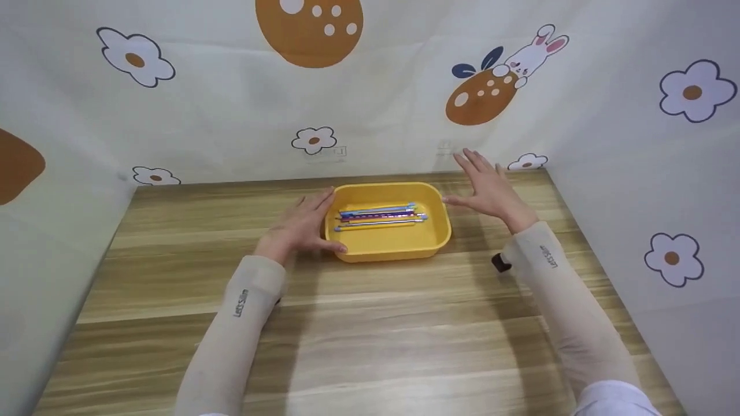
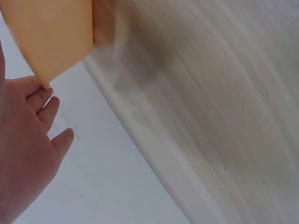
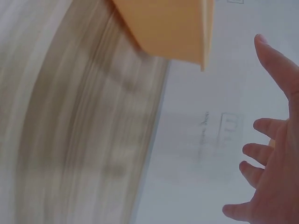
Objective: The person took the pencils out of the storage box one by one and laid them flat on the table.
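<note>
A yellow plastic basin (image 1: 388, 256) stands on the wooden table, with several slim pencils (image 1: 378, 217) lying side by side across its floor. At the basin's left end is my left hand (image 1: 300, 227), thumb at the near corner and straight fingers along the far left corner. The left wrist view has those fingertips right at the rim of the basin (image 2: 56, 37). My right hand (image 1: 485, 192) is spread wide beyond the right end, its thumb pointing at the rim. In the right wrist view a gap shows between that hand (image 3: 275, 158) and the basin (image 3: 168, 32).
Bare wood-grain table (image 1: 370, 335) stretches in front of the basin. A pale curtain (image 1: 393, 104) printed with flowers and a rabbit rises behind the table and along both sides. A small dark block (image 1: 501, 263) is at the right wrist.
</note>
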A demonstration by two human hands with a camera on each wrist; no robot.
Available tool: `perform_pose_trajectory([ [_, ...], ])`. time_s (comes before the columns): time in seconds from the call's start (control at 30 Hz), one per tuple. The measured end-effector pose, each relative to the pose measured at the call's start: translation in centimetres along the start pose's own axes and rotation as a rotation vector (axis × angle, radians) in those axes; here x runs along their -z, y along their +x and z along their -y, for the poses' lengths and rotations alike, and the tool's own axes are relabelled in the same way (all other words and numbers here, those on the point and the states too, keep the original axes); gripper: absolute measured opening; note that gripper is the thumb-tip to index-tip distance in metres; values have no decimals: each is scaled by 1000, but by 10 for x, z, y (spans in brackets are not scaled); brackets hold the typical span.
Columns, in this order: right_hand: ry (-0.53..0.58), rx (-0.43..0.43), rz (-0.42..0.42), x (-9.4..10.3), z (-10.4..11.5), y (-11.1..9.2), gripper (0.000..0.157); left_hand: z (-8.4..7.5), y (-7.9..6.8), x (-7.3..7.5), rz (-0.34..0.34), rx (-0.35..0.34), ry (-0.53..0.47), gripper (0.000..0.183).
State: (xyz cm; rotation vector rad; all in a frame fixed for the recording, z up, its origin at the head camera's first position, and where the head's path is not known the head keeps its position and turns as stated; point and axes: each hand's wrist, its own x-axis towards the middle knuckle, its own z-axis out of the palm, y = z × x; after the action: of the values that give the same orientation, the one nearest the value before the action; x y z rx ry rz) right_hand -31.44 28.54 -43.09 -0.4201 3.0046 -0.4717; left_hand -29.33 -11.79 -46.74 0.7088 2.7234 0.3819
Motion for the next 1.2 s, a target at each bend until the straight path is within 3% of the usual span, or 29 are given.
perform_pose_trajectory([
  [0.27,88,51,86,3,28,12,103,-2,1,2,-5,-46,52,130],
  [0.43,111,71,126,1,45,18,93,-5,3,2,5,-50,59,128],
  [1.2,96,263,219,-14,101,55,62,-7,-4,-6,-27,-74,14,127],
])
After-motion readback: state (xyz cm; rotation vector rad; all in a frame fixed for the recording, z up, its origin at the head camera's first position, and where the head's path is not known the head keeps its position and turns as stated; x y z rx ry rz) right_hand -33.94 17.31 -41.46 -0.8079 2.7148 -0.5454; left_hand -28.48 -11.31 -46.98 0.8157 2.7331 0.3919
